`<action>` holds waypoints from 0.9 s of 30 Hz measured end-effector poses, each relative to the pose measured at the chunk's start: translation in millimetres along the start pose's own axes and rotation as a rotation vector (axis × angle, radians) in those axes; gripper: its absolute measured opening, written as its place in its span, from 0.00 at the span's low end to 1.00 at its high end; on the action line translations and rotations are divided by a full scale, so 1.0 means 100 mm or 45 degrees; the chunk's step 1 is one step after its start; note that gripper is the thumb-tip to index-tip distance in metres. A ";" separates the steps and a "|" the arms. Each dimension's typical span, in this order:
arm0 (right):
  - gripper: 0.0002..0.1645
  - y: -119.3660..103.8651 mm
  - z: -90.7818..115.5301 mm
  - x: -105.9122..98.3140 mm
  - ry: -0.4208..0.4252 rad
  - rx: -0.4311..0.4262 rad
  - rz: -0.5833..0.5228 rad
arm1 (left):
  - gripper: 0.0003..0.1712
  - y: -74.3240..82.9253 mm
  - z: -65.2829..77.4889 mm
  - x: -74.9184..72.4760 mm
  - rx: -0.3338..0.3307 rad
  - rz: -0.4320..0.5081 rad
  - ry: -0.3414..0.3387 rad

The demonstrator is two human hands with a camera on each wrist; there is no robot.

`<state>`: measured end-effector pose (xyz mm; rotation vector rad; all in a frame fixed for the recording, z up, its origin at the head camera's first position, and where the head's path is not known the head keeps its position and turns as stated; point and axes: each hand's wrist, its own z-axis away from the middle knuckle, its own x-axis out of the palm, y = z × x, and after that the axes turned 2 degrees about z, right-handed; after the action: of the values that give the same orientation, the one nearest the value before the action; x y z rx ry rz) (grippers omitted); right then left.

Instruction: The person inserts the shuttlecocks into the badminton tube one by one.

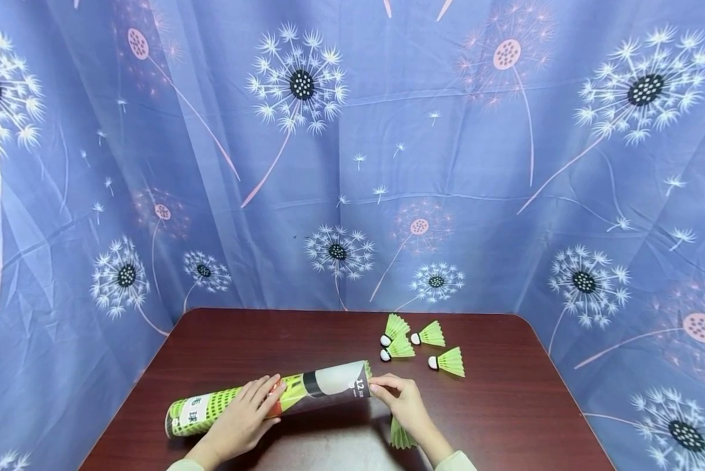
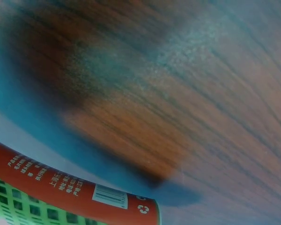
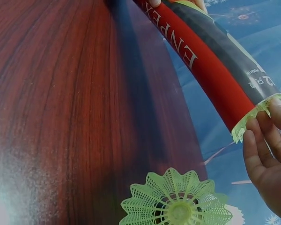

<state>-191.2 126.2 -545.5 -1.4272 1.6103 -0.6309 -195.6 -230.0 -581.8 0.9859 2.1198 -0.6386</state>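
My left hand [image 1: 248, 409] grips a printed shuttlecock tube [image 1: 335, 381] around its middle, fingers over the top. The tube lies slantwise, its right end raised a little off the table. At that end my right hand [image 1: 407, 404] pinches the green skirt edge of a shuttlecock [image 3: 243, 127] that pokes out of the mouth; the rest of it is hidden inside. The red, lettered side of the tube shows in the right wrist view. Another green shuttlecock [image 1: 401, 435] sits on the table beneath my right wrist, partly covered by it.
Several green shuttlecocks with white heads lie at the back right of the dark red wooden table [image 1: 258, 340], one shuttlecock [image 1: 448, 362] slightly apart from the others. A blue curtain [image 1: 382, 157] with dandelion prints hangs behind the table and along both sides.
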 end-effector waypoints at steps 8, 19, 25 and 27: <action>0.09 0.00 0.02 -0.06 -0.002 0.016 -0.007 | 0.32 0.00 0.02 0.00 -0.017 0.001 -0.003; 0.09 0.05 0.10 -0.24 0.021 -0.026 -0.035 | 0.32 0.01 0.01 -0.01 -0.019 -0.010 -0.002; 0.08 0.08 0.18 -0.39 0.084 0.060 -0.042 | 0.33 0.00 0.03 -0.01 -0.016 -0.011 0.008; 0.08 0.08 0.20 -0.43 0.119 0.137 -0.040 | 0.33 0.00 0.03 -0.01 -0.019 -0.015 0.010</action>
<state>-179.4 172.2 -550.4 -1.3637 1.6036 -0.8015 -193.9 -232.5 -583.0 0.9698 2.1356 -0.6252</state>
